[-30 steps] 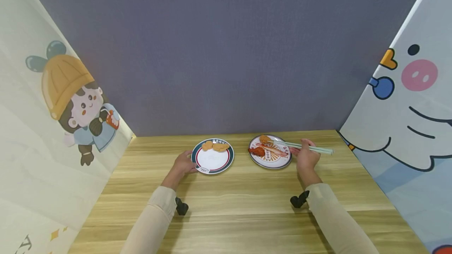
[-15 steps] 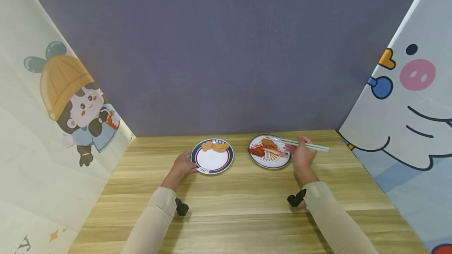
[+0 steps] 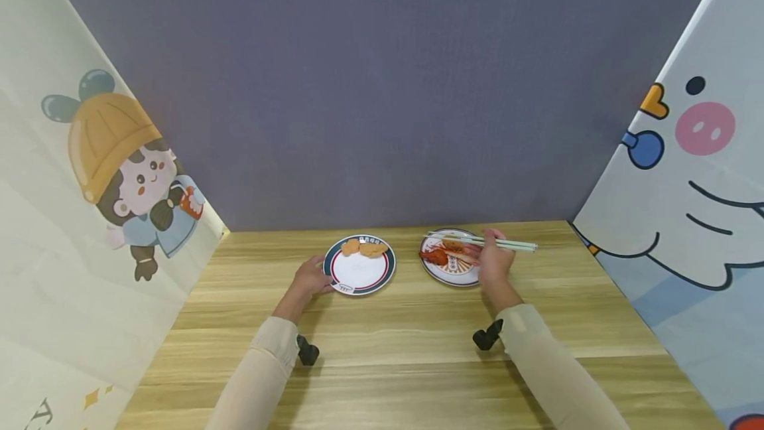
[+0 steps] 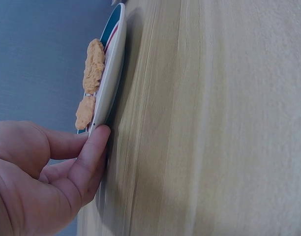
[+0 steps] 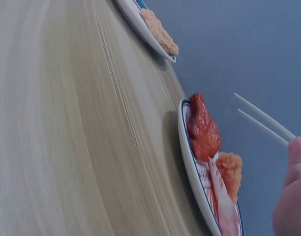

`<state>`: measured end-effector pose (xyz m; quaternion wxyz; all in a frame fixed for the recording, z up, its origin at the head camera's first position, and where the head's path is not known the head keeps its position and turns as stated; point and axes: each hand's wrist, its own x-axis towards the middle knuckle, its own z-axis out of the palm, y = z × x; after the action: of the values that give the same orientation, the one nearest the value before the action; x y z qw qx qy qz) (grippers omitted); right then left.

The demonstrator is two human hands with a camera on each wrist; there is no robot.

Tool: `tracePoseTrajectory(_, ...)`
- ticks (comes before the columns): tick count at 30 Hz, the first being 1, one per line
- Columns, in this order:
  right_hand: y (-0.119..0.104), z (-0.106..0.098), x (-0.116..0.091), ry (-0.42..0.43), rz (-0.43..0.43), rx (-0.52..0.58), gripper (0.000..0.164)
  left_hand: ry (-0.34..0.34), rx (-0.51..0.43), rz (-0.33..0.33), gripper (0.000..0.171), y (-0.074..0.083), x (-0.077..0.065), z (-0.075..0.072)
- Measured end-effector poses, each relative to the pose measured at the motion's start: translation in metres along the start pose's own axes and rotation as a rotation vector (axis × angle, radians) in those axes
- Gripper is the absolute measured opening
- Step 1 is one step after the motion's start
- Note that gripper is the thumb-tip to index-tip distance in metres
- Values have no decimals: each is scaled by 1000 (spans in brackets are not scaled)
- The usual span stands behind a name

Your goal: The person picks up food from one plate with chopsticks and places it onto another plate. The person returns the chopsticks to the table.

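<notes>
My left hand pinches the edge of the left plate, thumb on the rim and fingers under it, as the left wrist view shows. Two tan breaded pieces lie on that plate. My right hand holds a pair of pale green chopsticks above the right plate. On the right plate are a glossy red drumstick, a golden fried piece and a long pink-and-white stick. In the right wrist view, the chopstick tips are apart with nothing between them.
Both plates stand near the back of the wooden table, with a gap between them. A grey-blue panel rises behind. Cartoon-printed panels flank the table at left and right.
My right hand has moved left with the chopsticks, whose tips now reach toward the plate's left side. The fried piece has shifted slightly right and nearer the pink-and-white stick. My left hand stays put.
</notes>
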<state>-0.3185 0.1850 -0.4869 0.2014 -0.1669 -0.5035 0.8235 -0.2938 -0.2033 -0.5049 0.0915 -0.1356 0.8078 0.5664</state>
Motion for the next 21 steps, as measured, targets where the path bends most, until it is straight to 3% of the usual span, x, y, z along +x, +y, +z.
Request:
tracePoseTrajectory(6,4,11,-5,-44,6,1,17,-6,-10,-5,77,-1,2,0)
tracePoseTrajectory(10,6,17,-10,-101,8,-27,9,-7,-19,-2,78,-1,2,0)
tracePoseTrajectory(21,14,32,-19,-203,17,-125,28,-4,-22,-20,78,0,1,-1)
